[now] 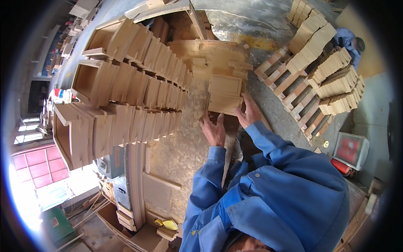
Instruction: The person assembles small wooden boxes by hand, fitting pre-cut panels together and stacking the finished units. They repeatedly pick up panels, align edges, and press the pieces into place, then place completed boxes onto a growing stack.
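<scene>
A small pale wooden piece [225, 87] with two framed panels, a larger one and a smaller one nearer me, lies flat on the worn workbench [168, 153]. At its near left corner is my left hand [213, 131], fingers along the side and the thumb at the near edge. My right hand [251, 111] grips the near right corner, fingers up the right side and thumb at the near edge. Whether the piece is a loose panel or the face of a box cannot be told. The undersides of my fingers are hidden.
Three long rows of stacked wooden boxes [126, 86] fill the left of the bench. Small wood blocks [238, 67] lie beyond the piece. On the right, a pallet [289, 94] carries stacked boards [312, 44], with a person [350, 44] behind. A tape measure [158, 222] lies near the lower edge.
</scene>
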